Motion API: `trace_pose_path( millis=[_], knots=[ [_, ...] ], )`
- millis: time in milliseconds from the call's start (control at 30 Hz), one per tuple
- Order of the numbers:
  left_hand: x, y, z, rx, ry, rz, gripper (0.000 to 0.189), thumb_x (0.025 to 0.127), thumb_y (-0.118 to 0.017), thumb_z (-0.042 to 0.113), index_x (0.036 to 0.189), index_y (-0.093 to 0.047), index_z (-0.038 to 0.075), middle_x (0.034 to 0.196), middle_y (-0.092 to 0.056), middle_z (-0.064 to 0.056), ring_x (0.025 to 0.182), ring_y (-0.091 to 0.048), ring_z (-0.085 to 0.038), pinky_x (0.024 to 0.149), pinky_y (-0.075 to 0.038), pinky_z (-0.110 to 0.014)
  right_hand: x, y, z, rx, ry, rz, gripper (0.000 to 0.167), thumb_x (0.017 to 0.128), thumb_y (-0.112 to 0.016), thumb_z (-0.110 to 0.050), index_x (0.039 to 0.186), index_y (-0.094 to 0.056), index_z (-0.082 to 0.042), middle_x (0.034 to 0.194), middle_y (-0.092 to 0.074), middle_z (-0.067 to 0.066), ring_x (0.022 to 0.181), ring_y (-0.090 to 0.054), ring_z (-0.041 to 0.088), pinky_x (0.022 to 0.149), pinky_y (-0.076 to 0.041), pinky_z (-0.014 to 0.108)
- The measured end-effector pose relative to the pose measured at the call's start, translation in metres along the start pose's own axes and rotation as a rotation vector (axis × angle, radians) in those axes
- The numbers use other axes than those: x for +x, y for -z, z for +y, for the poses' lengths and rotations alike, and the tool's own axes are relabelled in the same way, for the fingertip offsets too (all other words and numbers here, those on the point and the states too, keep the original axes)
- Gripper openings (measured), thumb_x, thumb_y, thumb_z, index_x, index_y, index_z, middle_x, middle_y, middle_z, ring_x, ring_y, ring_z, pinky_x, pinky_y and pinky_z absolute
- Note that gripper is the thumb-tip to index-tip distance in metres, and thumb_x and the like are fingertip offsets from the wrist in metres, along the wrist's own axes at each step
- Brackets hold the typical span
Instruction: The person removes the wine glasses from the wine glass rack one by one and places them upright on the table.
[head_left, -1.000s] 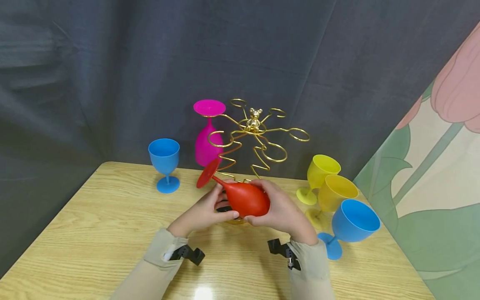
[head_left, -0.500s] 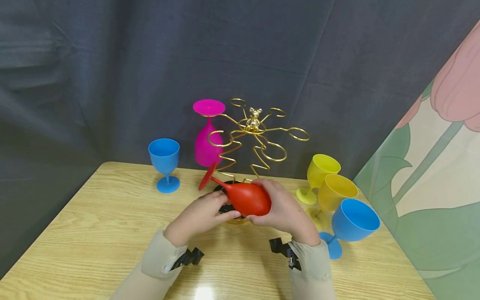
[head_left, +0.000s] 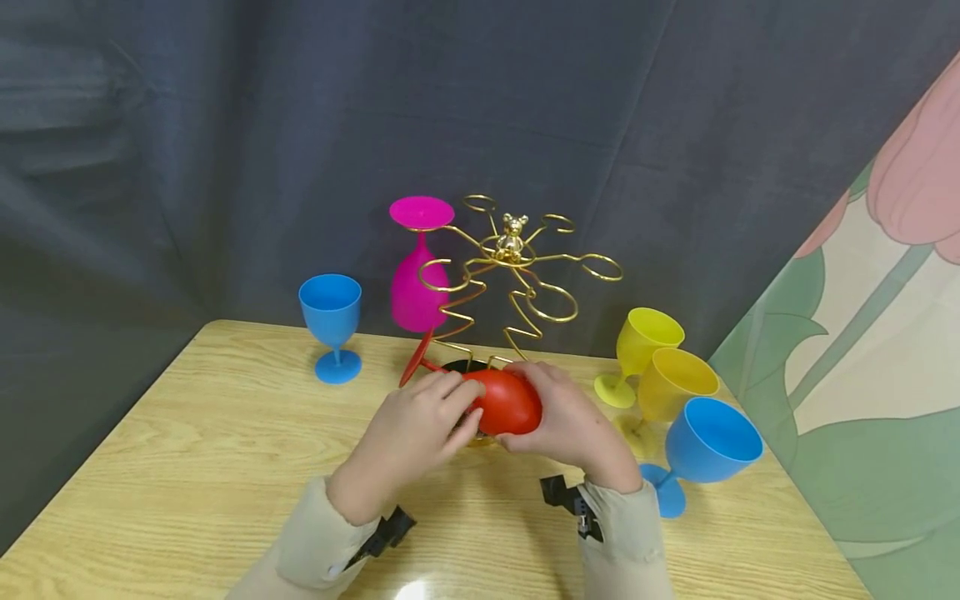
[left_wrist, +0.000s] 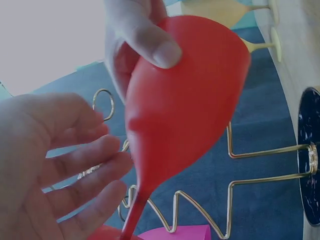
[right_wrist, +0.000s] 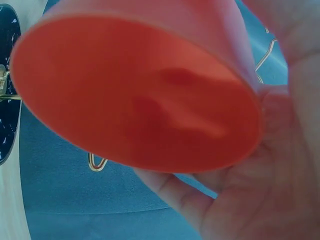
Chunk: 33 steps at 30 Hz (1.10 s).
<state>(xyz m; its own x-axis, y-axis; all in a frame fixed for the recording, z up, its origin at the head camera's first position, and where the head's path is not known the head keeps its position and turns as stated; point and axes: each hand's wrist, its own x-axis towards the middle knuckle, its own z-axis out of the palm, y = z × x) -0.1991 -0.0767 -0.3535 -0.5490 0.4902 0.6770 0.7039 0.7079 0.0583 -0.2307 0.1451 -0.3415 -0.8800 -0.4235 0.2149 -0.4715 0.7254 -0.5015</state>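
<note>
A red goblet [head_left: 504, 402] is tilted on its side in front of the gold wire rack, foot toward the left. My right hand [head_left: 562, 417] grips its bowl near the rim, thumb on one side and fingers on the other. My left hand [head_left: 420, 425] is at the stem end, its fingers [left_wrist: 95, 170] spread and loosely bent right beside the lower bowl. In the right wrist view the goblet's open mouth [right_wrist: 135, 100] faces the camera. Behind it, the rack [head_left: 555, 258] has looped arms and a small gold bear on top; a magenta goblet [head_left: 418, 287] hangs upside down from one loop.
A blue goblet [head_left: 330, 312] stands at the back left of the wooden table [head_left: 225, 433]. On the right are two yellow goblets [head_left: 647, 337] and another blue goblet [head_left: 708, 442], all upright. Close behind the rack hangs a dark curtain [head_left: 360, 125].
My left hand has drawn back from under the red goblet and risen to its near side, now covering the stem in the head view. My right hand keeps its grip and barely moves.
</note>
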Motion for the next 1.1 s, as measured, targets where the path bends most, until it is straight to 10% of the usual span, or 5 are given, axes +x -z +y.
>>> trace_pose_path(
  millis=[567, 1100],
  knots=[
    [-0.002, -0.015, -0.001, 0.113, 0.004, -0.119, 0.068, 0.076, -0.089, 0.004, 0.137, -0.058, 0.008, 0.125, -0.061, -0.013, 0.118, -0.058, -0.032, 0.109, -0.046, -0.047, -0.004, 0.001, -0.004, 0.026, 0.015, -0.058, 0.074, 0.068, -0.091, -0.022, 0.133, -0.057, -0.011, 0.121, -0.061, 0.004, 0.103, -0.059, 0.024, 0.08, -0.057, 0.04],
    [-0.005, -0.028, -0.003, 0.279, 0.072, -0.088, 0.047, 0.076, -0.089, 0.007, 0.115, -0.064, 0.003, 0.096, -0.069, -0.01, 0.089, -0.063, -0.026, 0.087, -0.053, -0.039, -0.003, -0.004, -0.012, -0.015, 0.047, -0.085, 0.072, 0.068, -0.091, -0.024, 0.131, -0.058, -0.011, 0.119, -0.062, 0.002, 0.102, -0.058, 0.021, 0.082, -0.055, 0.039]
  ],
)
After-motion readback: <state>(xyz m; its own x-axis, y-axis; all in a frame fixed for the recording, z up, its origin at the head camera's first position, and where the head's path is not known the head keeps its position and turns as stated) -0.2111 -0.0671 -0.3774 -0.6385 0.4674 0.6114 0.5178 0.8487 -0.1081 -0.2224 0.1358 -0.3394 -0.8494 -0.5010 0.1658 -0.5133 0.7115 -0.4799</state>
